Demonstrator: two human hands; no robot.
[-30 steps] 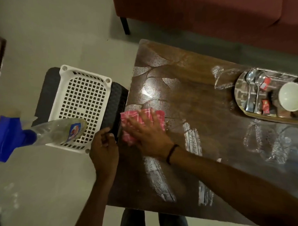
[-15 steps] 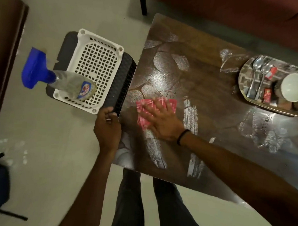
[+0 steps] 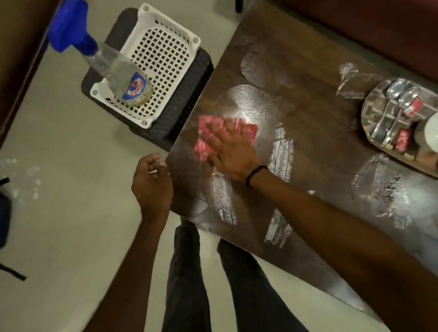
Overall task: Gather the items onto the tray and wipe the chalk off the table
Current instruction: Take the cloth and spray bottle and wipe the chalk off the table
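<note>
The gathering step looks done: the tray (image 3: 369,103) at the far right of the surface (image 3: 324,142) already carries two spoons (image 3: 396,95), a white bowl (image 3: 436,131) and a couple of small red packets (image 3: 402,139). The step in hand is the wiping.

The right hand (image 3: 230,150) lies flat on a red patterned cloth (image 3: 207,134) near the left edge of the surface, fingers spread and pressing down; its grip is not pinched around anything, only bearing on the cloth. The left hand (image 3: 151,185) sits at the surface's left edge, fingers loosely curled and holding nothing, perhaps steadying the edge; whether it touches the wood I cannot tell.

Chalk is what remains. White streaks (image 3: 279,151) lie just to the right of the cloth, more (image 3: 224,205) sit nearer the person, and a wide smeared patch (image 3: 380,187) lies below the tray. Rounded hazy marks (image 3: 256,70) beyond the cloth look like damp or half-wiped areas.

A spray bottle (image 3: 115,70) with a blue top stands in a white basket (image 3: 164,53) on a dark stool beside the surface, within reach.

The next move, as I judge it, calls for sweeping the cloth rightward over the nearest streaks with firm, even pressure, then working toward the patch by the tray without nudging the tray.
</note>
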